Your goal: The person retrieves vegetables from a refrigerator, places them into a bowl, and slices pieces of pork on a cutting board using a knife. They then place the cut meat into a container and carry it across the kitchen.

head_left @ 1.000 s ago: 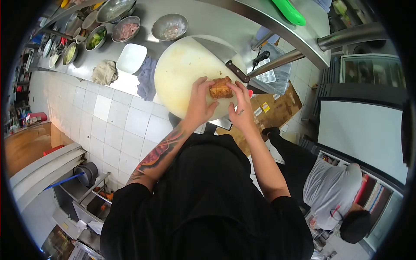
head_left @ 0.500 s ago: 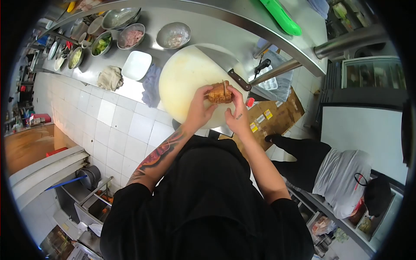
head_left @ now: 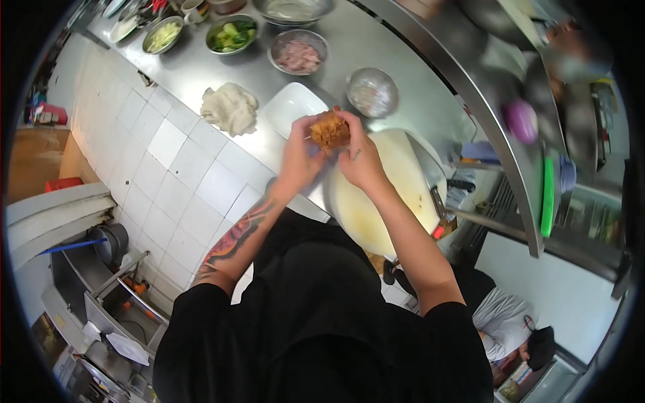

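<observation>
A golden-brown, crisp-looking piece of food (head_left: 330,132) is held up between my two hands; its exact kind I cannot make out. My left hand (head_left: 299,153) grips its left side with curved fingers, while my right hand (head_left: 361,154) presses the right side. Just beyond them, partly covered by my left fingers, stands a white square dish (head_left: 293,107). The round cutting board (head_left: 396,185) lies to the right, and a dark-handled knife (head_left: 437,201) rests on its right side. A bluish cloth shows blurred beneath my hands.
A crumpled beige cloth (head_left: 230,109) lies left of the dish. Metal bowls hold raw pink meat (head_left: 298,56), green vegetables (head_left: 232,36) and a whitish residue (head_left: 372,93). A metal shelf (head_left: 494,121) runs overhead at right. Another person (head_left: 502,319) bends over at lower right.
Both hands have carried the brown food from over the cutting board to beside the white dish. The view has turned, so the board now appears farther right.
</observation>
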{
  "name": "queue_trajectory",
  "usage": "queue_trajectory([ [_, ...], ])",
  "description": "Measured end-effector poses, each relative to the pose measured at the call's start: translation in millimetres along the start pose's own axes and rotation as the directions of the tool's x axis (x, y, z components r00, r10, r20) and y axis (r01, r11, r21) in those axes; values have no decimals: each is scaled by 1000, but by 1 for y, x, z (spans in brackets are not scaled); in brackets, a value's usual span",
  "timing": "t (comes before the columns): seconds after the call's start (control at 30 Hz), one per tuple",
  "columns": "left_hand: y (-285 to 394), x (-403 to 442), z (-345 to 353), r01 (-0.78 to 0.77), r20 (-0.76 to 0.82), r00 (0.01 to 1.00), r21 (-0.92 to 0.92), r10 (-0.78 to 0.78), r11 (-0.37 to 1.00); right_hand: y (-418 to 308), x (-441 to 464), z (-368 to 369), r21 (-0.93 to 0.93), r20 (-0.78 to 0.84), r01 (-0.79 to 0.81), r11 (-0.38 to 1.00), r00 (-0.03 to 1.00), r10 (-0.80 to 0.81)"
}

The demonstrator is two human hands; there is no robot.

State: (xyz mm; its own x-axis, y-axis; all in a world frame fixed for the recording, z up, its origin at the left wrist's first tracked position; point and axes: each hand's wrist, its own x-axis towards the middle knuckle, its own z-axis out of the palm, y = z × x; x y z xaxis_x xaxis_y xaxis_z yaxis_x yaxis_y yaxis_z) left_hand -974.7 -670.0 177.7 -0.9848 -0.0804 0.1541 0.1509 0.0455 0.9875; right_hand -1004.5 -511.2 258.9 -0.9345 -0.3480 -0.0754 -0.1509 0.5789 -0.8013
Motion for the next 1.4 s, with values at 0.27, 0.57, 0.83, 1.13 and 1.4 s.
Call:
queue_trajectory([
  [0.27, -61, 84, -100, 220, 303, 887, 386, -348, 896, 63, 115, 102, -5, 132, -383, 924, 915, 381],
  [0.57, -97, 55, -69, -3, 197, 977, 375, -77, 927, 47, 68, 138, 158, -101, -156, 975, 980, 173],
  [0.83, -123, 68, -89, 268, 227, 928, 143, -295, 953, 56, 82, 126, 68, -125, -228, 971, 964, 235],
  [1.13, -69, 63, -68, 86, -72, 995, 404, -61, 911, 30, 86, 124, -47, -273, -284, 958, 926, 261],
  [1.4, -57, 74, -77, 152, -57, 988, 587, -146, 796, 40, 93, 128, -60, -314, -237, 970, 926, 207],
])
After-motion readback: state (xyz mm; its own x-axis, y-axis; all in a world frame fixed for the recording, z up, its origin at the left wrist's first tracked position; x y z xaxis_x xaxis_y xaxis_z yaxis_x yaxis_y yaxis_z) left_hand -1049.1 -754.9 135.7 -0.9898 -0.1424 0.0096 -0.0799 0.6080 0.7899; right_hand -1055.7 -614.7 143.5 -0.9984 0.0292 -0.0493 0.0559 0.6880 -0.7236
